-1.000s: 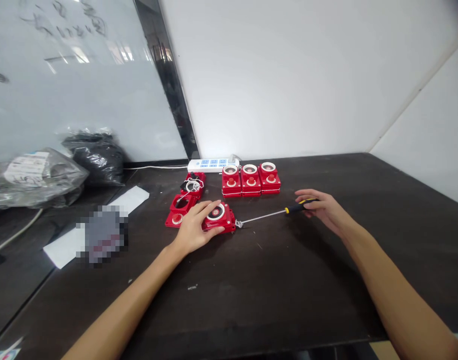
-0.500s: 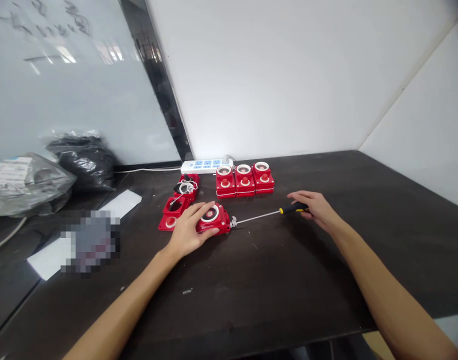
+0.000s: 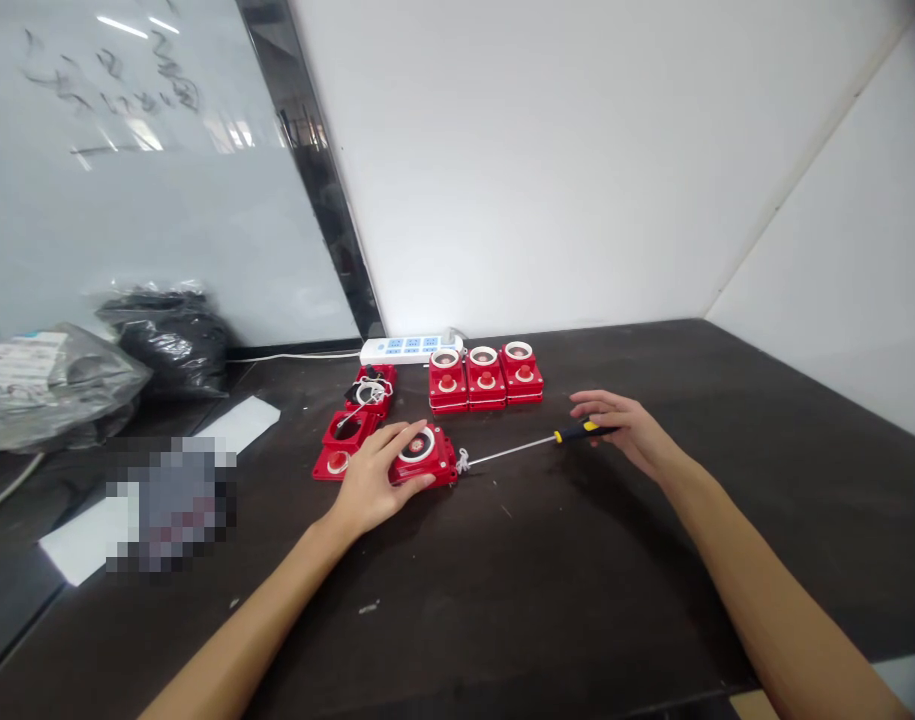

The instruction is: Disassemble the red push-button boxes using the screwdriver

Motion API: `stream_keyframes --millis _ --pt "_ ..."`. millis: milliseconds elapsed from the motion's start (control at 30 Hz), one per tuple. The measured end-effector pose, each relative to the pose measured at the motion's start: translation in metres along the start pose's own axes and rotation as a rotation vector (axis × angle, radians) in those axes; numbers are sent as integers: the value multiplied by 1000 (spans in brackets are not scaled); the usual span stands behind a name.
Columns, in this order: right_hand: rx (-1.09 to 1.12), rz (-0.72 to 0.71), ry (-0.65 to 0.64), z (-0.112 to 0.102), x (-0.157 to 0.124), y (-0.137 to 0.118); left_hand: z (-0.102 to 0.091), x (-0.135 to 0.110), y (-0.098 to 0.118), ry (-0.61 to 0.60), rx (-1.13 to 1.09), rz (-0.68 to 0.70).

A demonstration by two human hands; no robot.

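My left hand (image 3: pixel 374 472) is spread over a red alarm box (image 3: pixel 439 458) lying on the dark table, its fingers and thumb closed on the box's sides. A white-ringed round grille shows between them. In my right hand (image 3: pixel 622 428) is a screwdriver (image 3: pixel 571 432) with a black and yellow handle, held lightly between fingers and thumb. Its long shaft slants left to the box's right end, where the tip meets a white cord bunch (image 3: pixel 463 461). Whether the tip sits in a screw is hidden. Beside my left hand lies a red cover (image 3: pixel 329 461) with a button and a round opening.
Three red alarm boxes (image 3: pixel 487 380) stand in a row behind, near a white power strip (image 3: pixel 404 349). An opened red housing (image 3: pixel 380 392) with wires is behind the cover. Plastic bags (image 3: pixel 168 335), white paper (image 3: pixel 239 424) and a blurred-out item (image 3: pixel 179 505) lie left.
The view has tilted up a little, so the table items sit lower. The screwdriver handle has turned, its yellow stripe now uppermost, and my right fingers have shifted on it. My left hand stays on the box.
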State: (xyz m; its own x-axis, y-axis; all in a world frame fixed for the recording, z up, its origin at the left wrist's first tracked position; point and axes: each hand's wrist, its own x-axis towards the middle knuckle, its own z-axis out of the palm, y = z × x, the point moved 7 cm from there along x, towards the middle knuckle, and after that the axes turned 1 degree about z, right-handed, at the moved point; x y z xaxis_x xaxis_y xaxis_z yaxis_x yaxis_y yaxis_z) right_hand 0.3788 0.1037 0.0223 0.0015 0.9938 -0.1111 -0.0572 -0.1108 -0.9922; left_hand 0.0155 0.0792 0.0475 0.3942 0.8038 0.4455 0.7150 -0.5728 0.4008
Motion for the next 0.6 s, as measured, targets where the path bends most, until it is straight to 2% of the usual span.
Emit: stream_keyframes --millis 100,167,267,333,467,533,600 --pt "-86 72 91 -6 1 7 1 -1 -1 9 11 -1" --pt "-109 69 117 -8 1 7 1 -1 -1 10 17 2" --pt "-12 -9 19 -4 0 0 1 -1 -1 4 19 5" --pt "46 -8 -29 -1 0 0 1 0 -1 1 20 5" --pt "-72 117 72 -7 1 12 1 0 -1 2 17 8" --pt "-86 88 80 -8 1 10 1 0 -1 3 16 9" --pt "-27 27 22 -5 1 4 2 0 0 0 13 10"
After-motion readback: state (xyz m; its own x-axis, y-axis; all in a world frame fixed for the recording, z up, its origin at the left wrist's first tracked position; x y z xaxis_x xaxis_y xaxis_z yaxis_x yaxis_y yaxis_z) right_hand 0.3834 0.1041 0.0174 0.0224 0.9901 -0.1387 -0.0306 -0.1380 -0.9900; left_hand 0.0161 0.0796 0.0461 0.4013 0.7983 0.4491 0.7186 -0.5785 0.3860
